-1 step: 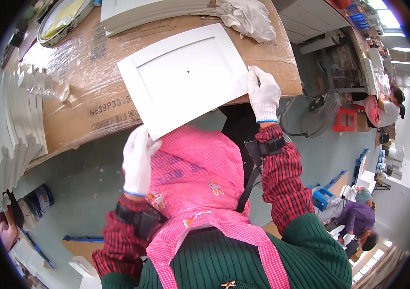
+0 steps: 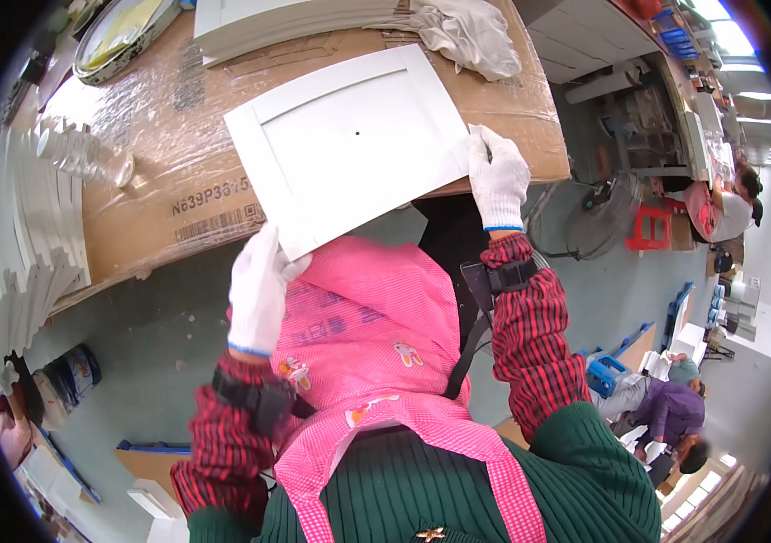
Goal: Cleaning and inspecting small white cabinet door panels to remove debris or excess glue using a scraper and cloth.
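Observation:
A white cabinet-door-like panel (image 2: pixel 349 149) with a recessed centre and one small dark hole lies tilted over the table's near edge. My right hand (image 2: pixel 499 172), in a white knit glove, is closed on its right edge, thumb on top. At the panel's near left corner is my left hand (image 2: pixel 261 282), gloved alike, its fingers closed about the edge; the fingertips beneath are hidden. Both forearms wear red-and-black checked sleeves, and a pink apron (image 2: pixel 376 299) hangs below the panel.
The cardboard-covered table (image 2: pixel 159 118) carries a stack of white panels (image 2: pixel 295 23), a crumpled white cloth (image 2: pixel 467 36), a clear plastic bottle (image 2: pixel 87 158) and a round tray (image 2: pixel 123 41). More white panels (image 2: pixel 23 235) stand at the left. A floor fan (image 2: pixel 603 217) is at the right.
My left hand has shifted slightly up along the panel's near left corner, its fingers closing nearer the edge. The panel and my right hand have barely moved.

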Motion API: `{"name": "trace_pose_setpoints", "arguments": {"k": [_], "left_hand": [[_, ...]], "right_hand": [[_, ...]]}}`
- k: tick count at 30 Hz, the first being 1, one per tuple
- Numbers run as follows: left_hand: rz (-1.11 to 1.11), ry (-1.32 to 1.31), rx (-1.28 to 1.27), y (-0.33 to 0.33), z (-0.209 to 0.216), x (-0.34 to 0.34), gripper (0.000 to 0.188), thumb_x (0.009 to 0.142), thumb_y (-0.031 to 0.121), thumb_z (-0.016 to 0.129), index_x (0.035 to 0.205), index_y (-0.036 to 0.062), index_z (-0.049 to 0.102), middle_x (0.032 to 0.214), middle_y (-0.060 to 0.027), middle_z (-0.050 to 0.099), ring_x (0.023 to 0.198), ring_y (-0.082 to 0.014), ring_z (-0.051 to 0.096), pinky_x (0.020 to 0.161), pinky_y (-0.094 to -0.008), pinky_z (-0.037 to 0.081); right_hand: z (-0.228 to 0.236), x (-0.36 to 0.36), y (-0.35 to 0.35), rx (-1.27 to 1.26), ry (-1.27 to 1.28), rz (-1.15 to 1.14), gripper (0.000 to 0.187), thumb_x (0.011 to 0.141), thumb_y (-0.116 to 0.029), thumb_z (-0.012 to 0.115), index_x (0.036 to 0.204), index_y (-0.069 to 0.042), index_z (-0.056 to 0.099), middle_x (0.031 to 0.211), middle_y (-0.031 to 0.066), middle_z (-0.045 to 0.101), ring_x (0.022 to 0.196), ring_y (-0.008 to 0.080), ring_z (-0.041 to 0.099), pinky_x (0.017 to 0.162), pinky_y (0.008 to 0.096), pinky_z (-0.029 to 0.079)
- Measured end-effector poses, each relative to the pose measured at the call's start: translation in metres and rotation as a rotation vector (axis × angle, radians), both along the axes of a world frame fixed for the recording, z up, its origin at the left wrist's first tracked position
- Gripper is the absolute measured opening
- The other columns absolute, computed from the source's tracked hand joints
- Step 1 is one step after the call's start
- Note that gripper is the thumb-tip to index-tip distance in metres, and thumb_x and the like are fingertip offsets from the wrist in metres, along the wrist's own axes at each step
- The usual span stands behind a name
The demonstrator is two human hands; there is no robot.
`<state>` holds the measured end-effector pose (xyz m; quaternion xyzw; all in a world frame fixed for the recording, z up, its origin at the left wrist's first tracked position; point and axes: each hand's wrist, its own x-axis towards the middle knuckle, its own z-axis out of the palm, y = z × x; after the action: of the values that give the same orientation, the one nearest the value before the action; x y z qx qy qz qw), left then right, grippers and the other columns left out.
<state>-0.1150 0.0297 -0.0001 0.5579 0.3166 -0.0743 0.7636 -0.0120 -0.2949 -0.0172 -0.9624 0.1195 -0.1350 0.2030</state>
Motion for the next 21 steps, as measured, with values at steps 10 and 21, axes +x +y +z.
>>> {"name": "trace_pose_setpoints", "arguments": {"k": [10,21], "left_hand": [[-0.248,-0.181,0.348,0.067,0.165,-0.006,0.043,0.076,0.011,0.063,0.113,-0.0106,0.065,0.097,-0.0087,0.069,0.087,-0.0132,0.066,0.082,-0.0246,0.051],[-0.328,-0.631,0.754,0.030,0.190,0.017,0.051,0.079,0.018,0.070,0.123,-0.0057,0.062,0.108,-0.0129,0.068,0.105,-0.0194,0.064,0.097,-0.0292,0.048]], "right_hand": [[-0.011,-0.113,0.089,0.646,0.394,0.201,0.029,0.097,-0.022,0.063,0.116,-0.003,0.073,0.094,0.0181,0.075,0.084,0.0285,0.074,0.077,0.0364,0.057],[0.036,-0.104,0.092,0.640,0.141,0.230,0.022,0.095,-0.015,0.067,0.112,-0.004,0.073,0.097,0.0183,0.072,0.091,0.0351,0.071,0.080,0.0390,0.055]]}}
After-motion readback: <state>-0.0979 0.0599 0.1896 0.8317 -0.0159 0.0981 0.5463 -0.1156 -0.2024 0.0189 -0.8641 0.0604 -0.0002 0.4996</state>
